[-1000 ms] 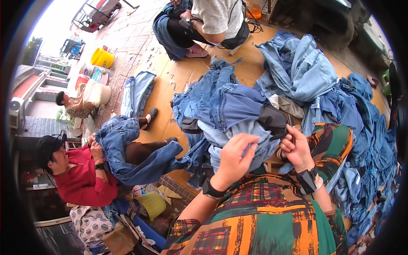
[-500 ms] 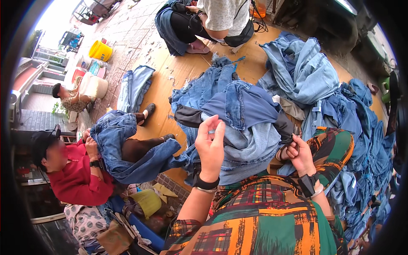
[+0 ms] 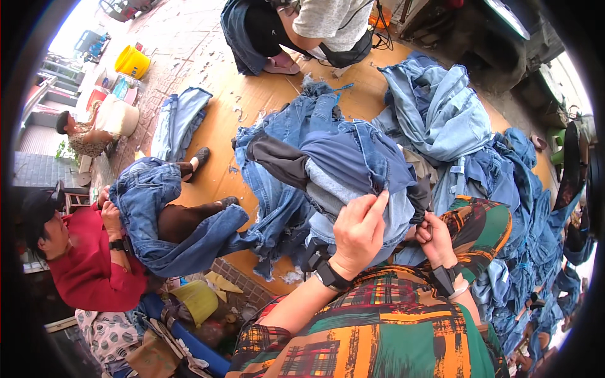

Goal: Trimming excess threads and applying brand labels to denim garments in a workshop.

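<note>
Across my lap lies a denim garment (image 3: 343, 154) with a frayed light blue part, a smooth dark blue panel and black pocket cloth (image 3: 277, 160). My left hand (image 3: 360, 232) is over its middle, fingers closed and fingertips pinching the end of a darker denim strip (image 3: 376, 170). To the right, my right hand (image 3: 436, 239) is curled beside the black cloth at the garment's edge. A dark loop shows at its fingers, seemingly part of small thread snips; the blades are hidden now.
More jeans (image 3: 277, 214) lie beyond and left of my lap. A large denim heap (image 3: 441, 107) extends down the right side. At left, a person in red (image 3: 88, 258) handles jeans; another person (image 3: 331, 25) sits ahead. A yellow bucket (image 3: 132, 62) stands far left.
My left hand has come down and rightward from a raised, parted-finger pose onto the denim strip. The pointed dark tips above my right hand no longer show. The view has shifted slightly.
</note>
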Demonstrator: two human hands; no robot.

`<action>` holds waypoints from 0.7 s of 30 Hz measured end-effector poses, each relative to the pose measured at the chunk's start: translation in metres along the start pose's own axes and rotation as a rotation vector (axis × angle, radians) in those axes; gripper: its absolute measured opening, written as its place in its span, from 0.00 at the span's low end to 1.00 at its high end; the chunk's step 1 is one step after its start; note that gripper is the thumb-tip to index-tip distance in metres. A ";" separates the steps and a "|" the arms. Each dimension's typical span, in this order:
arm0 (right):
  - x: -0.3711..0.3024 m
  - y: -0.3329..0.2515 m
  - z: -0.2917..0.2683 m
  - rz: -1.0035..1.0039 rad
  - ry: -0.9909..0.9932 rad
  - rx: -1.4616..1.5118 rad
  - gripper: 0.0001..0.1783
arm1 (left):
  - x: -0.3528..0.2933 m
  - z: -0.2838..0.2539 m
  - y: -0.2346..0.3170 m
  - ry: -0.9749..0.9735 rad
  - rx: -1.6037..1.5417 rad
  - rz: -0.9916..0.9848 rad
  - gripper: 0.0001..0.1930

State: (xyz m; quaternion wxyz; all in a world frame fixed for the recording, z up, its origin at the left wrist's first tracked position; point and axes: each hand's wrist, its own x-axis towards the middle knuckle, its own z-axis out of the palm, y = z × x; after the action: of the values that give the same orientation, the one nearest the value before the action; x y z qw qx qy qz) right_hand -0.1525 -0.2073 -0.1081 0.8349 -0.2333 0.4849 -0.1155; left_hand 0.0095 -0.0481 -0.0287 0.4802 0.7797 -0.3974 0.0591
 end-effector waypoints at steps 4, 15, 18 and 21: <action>0.000 0.000 0.002 0.014 0.052 -0.034 0.12 | 0.000 0.005 -0.006 -0.101 0.045 0.017 0.21; -0.047 -0.053 0.090 -0.945 0.146 -0.909 0.04 | -0.011 0.009 -0.010 -0.066 0.053 0.136 0.20; -0.054 -0.046 0.132 -0.827 -0.190 -0.992 0.06 | -0.012 0.011 -0.012 -0.038 0.028 0.152 0.18; -0.049 -0.039 0.159 -1.084 -0.219 -1.368 0.11 | -0.014 0.009 -0.011 -0.053 0.018 0.150 0.16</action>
State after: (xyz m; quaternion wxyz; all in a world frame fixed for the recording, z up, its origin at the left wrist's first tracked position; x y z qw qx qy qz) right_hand -0.0384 -0.1766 0.0158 0.3843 -0.8902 0.1876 -0.1572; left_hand 0.0046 -0.0448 -0.0481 0.4566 0.7534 -0.4667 0.0778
